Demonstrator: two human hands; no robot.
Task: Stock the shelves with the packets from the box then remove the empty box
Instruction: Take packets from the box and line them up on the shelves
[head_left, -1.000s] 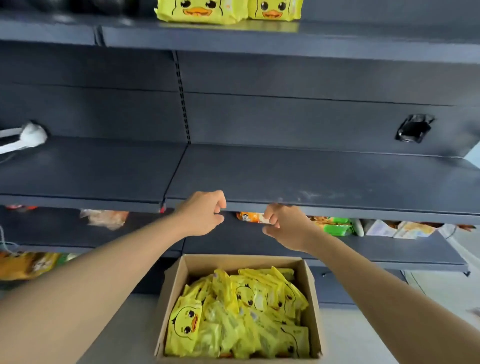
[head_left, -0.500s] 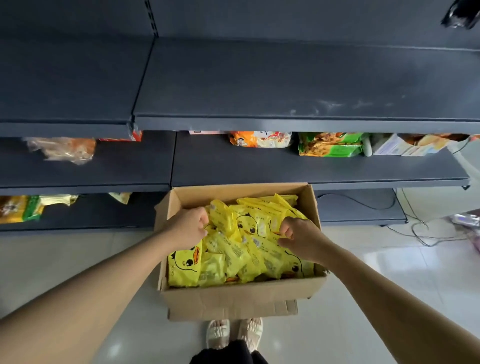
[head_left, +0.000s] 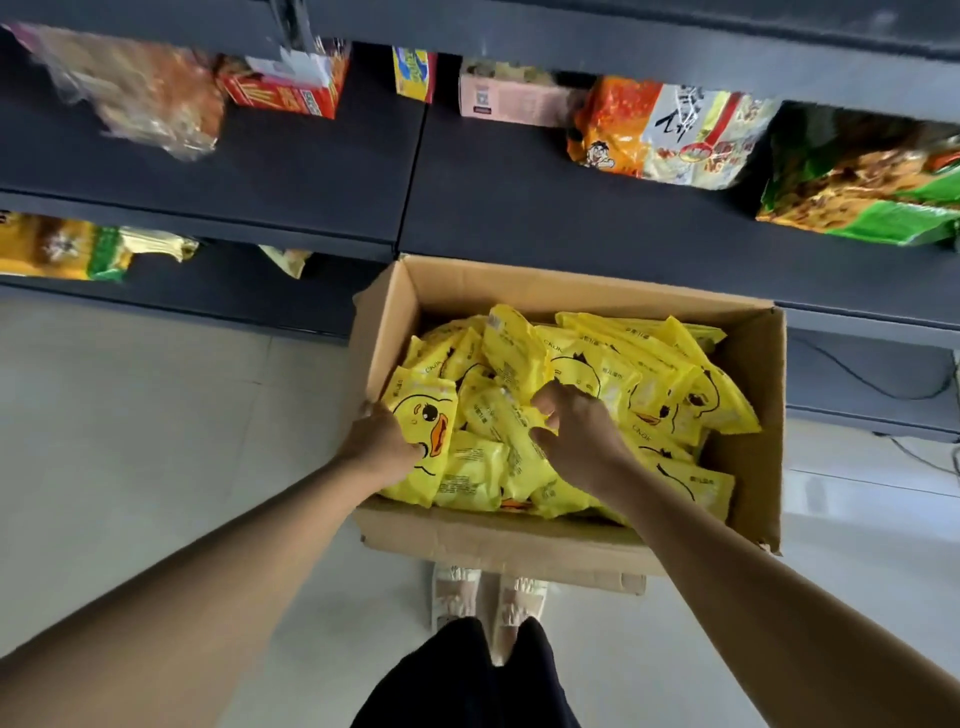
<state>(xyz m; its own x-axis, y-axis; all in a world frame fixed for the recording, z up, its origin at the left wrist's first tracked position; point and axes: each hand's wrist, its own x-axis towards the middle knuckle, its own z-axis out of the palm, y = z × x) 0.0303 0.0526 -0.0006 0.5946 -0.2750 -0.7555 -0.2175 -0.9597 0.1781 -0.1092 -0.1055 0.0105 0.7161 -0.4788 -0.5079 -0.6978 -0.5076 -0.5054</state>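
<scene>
Both hands (head_left: 382, 441) (head_left: 576, 436) hide pkts (head_left: 524, 358), grips unclear

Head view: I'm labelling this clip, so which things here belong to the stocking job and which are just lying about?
Part of the job:
- cardboard box
- yellow duck packets inside it
- left hand, gripping a duck-face packet
- right hand, curled over the pile
- dark shelves

Just lying about:
- orange noodle bag
- green bag
- red carton
- pink box
- floor cables

packets (head_left: 524, 415) in box (head_left: 748, 395), box before shelves (head_left: 545, 218)
</scene>
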